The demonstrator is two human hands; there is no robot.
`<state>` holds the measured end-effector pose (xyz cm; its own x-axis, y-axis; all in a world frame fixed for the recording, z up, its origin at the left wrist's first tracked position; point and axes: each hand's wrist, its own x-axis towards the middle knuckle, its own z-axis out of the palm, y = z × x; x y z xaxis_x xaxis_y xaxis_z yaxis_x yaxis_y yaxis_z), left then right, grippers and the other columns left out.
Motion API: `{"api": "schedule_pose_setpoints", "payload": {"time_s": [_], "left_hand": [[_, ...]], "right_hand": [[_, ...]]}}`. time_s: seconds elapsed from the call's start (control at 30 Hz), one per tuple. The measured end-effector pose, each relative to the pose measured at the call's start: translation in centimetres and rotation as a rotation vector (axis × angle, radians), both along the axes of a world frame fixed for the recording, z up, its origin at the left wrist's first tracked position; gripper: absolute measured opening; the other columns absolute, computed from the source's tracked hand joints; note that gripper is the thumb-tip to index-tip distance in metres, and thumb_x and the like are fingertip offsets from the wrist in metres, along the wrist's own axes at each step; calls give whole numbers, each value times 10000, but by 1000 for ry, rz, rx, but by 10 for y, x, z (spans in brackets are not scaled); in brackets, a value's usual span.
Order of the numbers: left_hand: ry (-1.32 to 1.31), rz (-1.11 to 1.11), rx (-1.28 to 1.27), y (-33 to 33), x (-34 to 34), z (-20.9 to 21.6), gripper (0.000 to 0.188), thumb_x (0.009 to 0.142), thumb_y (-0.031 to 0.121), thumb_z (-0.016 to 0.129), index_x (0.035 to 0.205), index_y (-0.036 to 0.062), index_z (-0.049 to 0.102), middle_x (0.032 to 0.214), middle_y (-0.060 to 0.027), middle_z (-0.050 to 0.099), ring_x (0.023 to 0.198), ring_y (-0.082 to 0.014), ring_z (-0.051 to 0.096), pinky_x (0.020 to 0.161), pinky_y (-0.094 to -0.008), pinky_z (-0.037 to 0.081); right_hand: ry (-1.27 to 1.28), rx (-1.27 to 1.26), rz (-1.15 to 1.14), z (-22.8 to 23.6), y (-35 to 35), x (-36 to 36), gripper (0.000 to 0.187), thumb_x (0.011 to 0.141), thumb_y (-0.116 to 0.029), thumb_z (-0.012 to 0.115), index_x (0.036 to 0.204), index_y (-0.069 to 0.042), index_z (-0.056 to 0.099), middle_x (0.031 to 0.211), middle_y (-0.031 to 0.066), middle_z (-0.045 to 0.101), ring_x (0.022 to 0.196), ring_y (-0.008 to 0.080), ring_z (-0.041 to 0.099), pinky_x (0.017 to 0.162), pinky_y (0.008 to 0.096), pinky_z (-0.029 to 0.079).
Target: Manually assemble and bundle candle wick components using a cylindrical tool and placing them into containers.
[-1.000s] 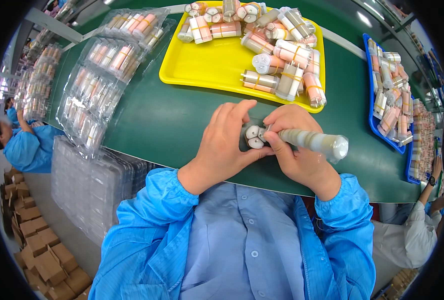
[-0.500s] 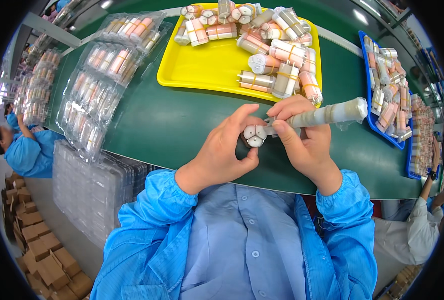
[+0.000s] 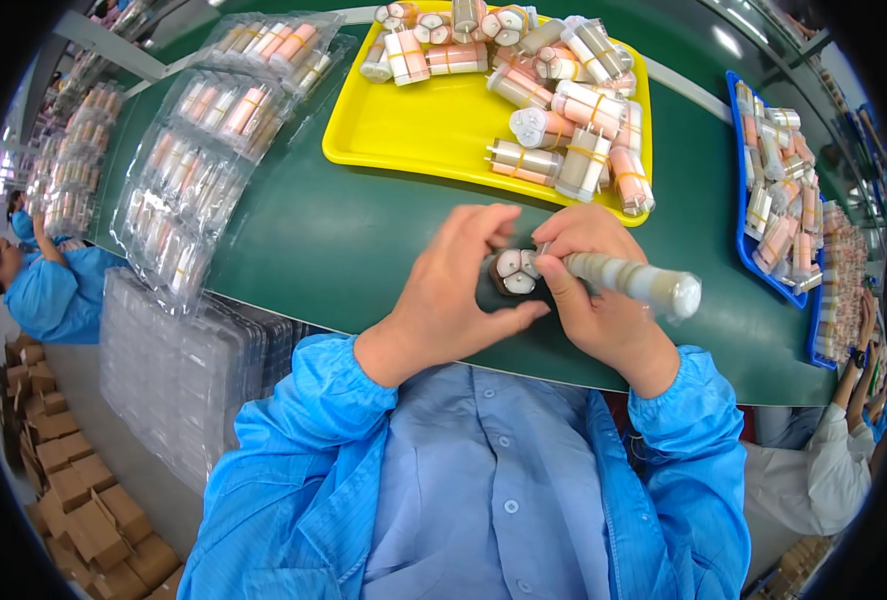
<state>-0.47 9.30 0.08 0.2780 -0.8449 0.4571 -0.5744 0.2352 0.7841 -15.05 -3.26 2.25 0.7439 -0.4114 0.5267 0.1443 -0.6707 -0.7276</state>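
The person wears a blue coat (image 3: 284, 490) and sits close up to the green worktop (image 3: 294, 250). Both hands are near its front edge.

The left hand (image 3: 442, 290) is curved like a letter C, with its thumb and fingers apart. It is around the little bundle (image 3: 516, 284) of round tubes but not closed on it. I cannot tell if its hidden fingers touch the bundle. The bundle is between the two hands, and its white ends face up.

The right hand (image 3: 604, 290) is holding a long, pale stick (image 3: 624, 277) wrapped in clear film. Its thumb and finger are squeezed together right beside the bundle.

Half a second ago, the far end of the stick pointed up more. Now it has dipped down. The left thumb has stretched out further, and a left fingertip is blurry, so it looks like it is moving. The right fingers are still close to the bundle, so I think the work on this one is not done.

Farther away, a yellow tray (image 3: 394, 140) has lots of bundles (image 3: 586, 160) in it, mostly on its right side. They look the same as before. Clear packs (image 3: 189, 180) full of tubes lie to the left. On the far right is a blue tray (image 3: 741, 225) full of bundles. Another person in blue (image 3: 64, 300) is far off to the left.
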Motion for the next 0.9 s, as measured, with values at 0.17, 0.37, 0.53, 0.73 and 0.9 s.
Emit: {"api": "schedule_pose_setpoints", "payload": {"time_s": [0.17, 0.37, 0.53, 0.73, 0.9], "left_hand": [[65, 42, 82, 5, 5, -4, 502, 766, 59, 858, 1198, -13, 611, 1031, -80, 628, 914, -187, 629, 849, -300, 533], [906, -32, 162, 8, 23, -6, 349, 938, 35, 694, 1264, -55, 605, 1156, -108, 656, 1045, -164, 635, 953, -306, 530], [735, 115, 17, 28, 43, -2, 372, 949, 41, 677, 1306, -26, 598, 1181, -84, 655, 1063, -140, 623, 949, -290, 499], [-304, 696, 21, 50, 84, 3, 384, 879, 20, 728, 1245, -9, 617, 1142, -118, 644, 1000, -200, 649, 883, -317, 525], [-577, 813, 36, 41, 82, 3, 482, 824, 42, 758, 1276, 5, 594, 1168, -166, 635, 1087, -337, 610, 956, -423, 489]], "right_hand": [[-150, 508, 42, -10, -9, -2, 92, 974, -56, 651, 1034, -7, 600, 1053, 101, 654, 925, 166, 634, 815, 325, 523], [-212, 449, -82, -10, -26, -9, 92, 1013, -77, 623, 1076, -20, 589, 1115, 77, 645, 966, 115, 592, 881, 275, 481], [-223, 446, -115, -9, -25, -11, 95, 1014, -85, 626, 1075, -24, 587, 1122, 76, 642, 945, 109, 581, 873, 273, 479], [-267, 399, -90, -4, -25, -11, 106, 1005, -76, 634, 1074, -16, 580, 1104, 96, 636, 944, 130, 597, 861, 289, 494], [-285, 401, -94, -4, -25, -11, 104, 1001, -75, 638, 1060, -11, 581, 1090, 105, 639, 943, 144, 605, 874, 294, 496]]}}
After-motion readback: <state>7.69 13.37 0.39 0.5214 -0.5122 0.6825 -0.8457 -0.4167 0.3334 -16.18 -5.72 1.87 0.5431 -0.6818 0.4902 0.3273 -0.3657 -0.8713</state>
